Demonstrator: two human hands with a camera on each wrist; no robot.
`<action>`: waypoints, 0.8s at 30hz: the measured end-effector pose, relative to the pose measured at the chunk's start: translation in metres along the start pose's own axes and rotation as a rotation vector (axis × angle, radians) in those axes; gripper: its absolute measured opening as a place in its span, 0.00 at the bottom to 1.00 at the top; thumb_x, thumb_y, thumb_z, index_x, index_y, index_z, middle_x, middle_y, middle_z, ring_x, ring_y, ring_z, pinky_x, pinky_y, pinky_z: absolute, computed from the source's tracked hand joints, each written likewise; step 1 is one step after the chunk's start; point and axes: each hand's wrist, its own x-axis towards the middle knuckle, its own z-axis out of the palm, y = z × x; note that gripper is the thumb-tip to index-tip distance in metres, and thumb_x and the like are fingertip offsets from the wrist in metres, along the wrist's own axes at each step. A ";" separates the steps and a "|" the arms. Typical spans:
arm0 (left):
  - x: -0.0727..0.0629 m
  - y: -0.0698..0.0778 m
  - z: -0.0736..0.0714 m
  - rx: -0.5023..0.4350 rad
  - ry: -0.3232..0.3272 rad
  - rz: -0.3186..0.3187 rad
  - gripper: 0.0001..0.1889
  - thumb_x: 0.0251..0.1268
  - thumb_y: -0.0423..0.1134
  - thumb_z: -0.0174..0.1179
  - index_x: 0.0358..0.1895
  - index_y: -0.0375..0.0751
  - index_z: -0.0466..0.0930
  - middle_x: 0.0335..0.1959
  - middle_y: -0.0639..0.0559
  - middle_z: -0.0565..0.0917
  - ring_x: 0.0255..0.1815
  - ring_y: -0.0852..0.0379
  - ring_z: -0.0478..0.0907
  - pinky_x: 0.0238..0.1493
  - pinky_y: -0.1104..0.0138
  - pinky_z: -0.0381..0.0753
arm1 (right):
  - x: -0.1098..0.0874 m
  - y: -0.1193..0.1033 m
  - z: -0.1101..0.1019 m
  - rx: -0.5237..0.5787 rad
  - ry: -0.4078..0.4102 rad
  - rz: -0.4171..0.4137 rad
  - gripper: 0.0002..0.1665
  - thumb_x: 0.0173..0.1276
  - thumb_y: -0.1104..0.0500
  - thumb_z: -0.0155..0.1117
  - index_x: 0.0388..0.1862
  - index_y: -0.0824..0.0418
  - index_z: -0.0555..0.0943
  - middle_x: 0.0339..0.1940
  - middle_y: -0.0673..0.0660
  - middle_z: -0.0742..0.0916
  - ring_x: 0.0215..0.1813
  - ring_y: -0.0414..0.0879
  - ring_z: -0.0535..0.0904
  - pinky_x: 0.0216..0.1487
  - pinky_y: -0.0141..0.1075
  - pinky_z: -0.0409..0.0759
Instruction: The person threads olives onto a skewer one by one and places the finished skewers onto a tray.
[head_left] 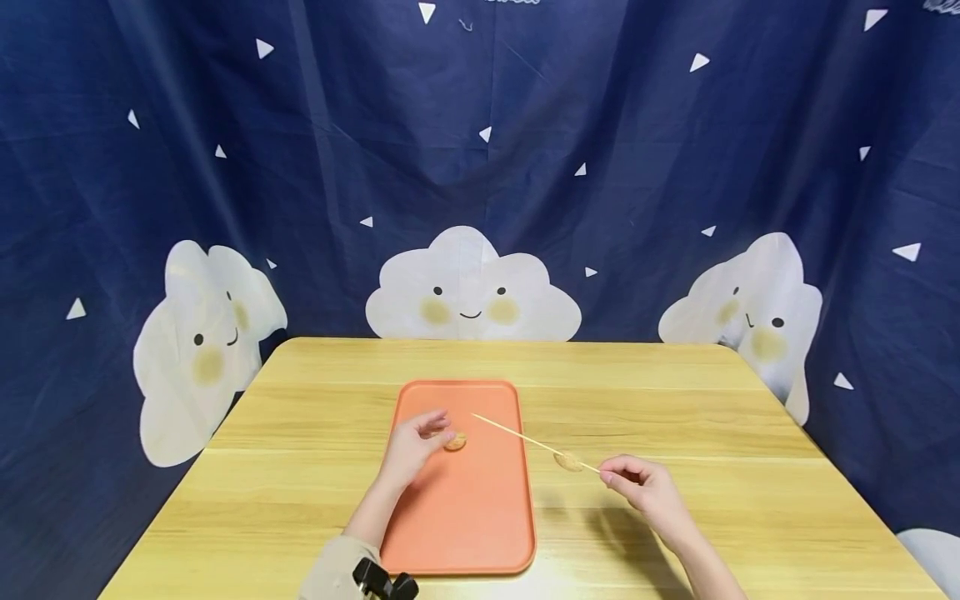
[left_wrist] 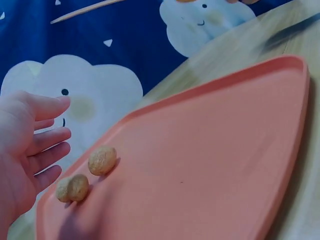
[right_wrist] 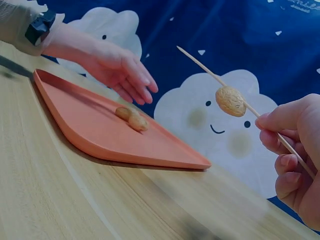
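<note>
My right hand (right_wrist: 295, 150) pinches a thin wooden skewer (head_left: 517, 433) between thumb and fingers, its point aimed up and to the left. One tan, wrinkled ball (right_wrist: 231, 101) is threaded on the skewer, a little beyond the fingertips. Over the far left part of an orange tray (head_left: 465, 517) hovers my left hand (left_wrist: 30, 150), fingers apart and nothing in them. Below those fingers, more tan balls (left_wrist: 102, 160) lie close together on the tray near its far edge. In the head view the left hand partly hides them.
The tray's raised rim (head_left: 534, 533) runs all round it on a light wooden table (head_left: 720, 417). A dark blue curtain (head_left: 480, 183) with white clouds hangs behind the table's far edge. A black strap device (head_left: 382, 581) sits on the left wrist.
</note>
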 end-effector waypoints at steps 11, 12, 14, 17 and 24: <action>0.007 -0.015 0.012 0.179 -0.033 -0.020 0.21 0.55 0.32 0.65 0.52 0.26 0.77 0.43 0.38 0.82 0.46 0.44 0.79 0.47 0.56 0.78 | 0.001 0.000 0.000 -0.032 0.008 0.026 0.11 0.62 0.65 0.62 0.36 0.76 0.78 0.22 0.46 0.79 0.20 0.33 0.64 0.16 0.27 0.64; 0.007 -0.016 0.013 0.204 -0.041 -0.022 0.21 0.55 0.33 0.65 0.52 0.27 0.77 0.43 0.38 0.82 0.46 0.44 0.79 0.48 0.56 0.77 | 0.000 0.000 0.000 -0.032 0.009 0.030 0.11 0.62 0.65 0.62 0.36 0.76 0.78 0.22 0.45 0.79 0.20 0.33 0.64 0.16 0.27 0.64; 0.007 -0.019 0.013 0.249 -0.061 -0.013 0.21 0.55 0.34 0.66 0.52 0.28 0.77 0.45 0.39 0.82 0.47 0.44 0.78 0.48 0.55 0.77 | -0.001 0.000 0.000 -0.033 0.011 0.034 0.11 0.62 0.65 0.62 0.36 0.76 0.78 0.23 0.45 0.80 0.20 0.33 0.65 0.16 0.27 0.64; 0.007 -0.023 0.014 0.297 -0.078 -0.002 0.21 0.55 0.34 0.66 0.52 0.29 0.77 0.46 0.39 0.81 0.50 0.43 0.76 0.50 0.55 0.76 | -0.001 0.000 0.000 -0.031 0.009 0.035 0.11 0.62 0.65 0.62 0.36 0.76 0.78 0.23 0.45 0.80 0.21 0.34 0.65 0.16 0.27 0.64; 0.008 -0.027 0.015 0.379 -0.050 0.034 0.20 0.50 0.30 0.68 0.49 0.32 0.80 0.45 0.41 0.82 0.50 0.43 0.76 0.50 0.53 0.75 | 0.000 0.000 0.000 -0.027 0.011 0.028 0.11 0.62 0.65 0.62 0.36 0.76 0.79 0.23 0.46 0.79 0.20 0.34 0.64 0.16 0.27 0.64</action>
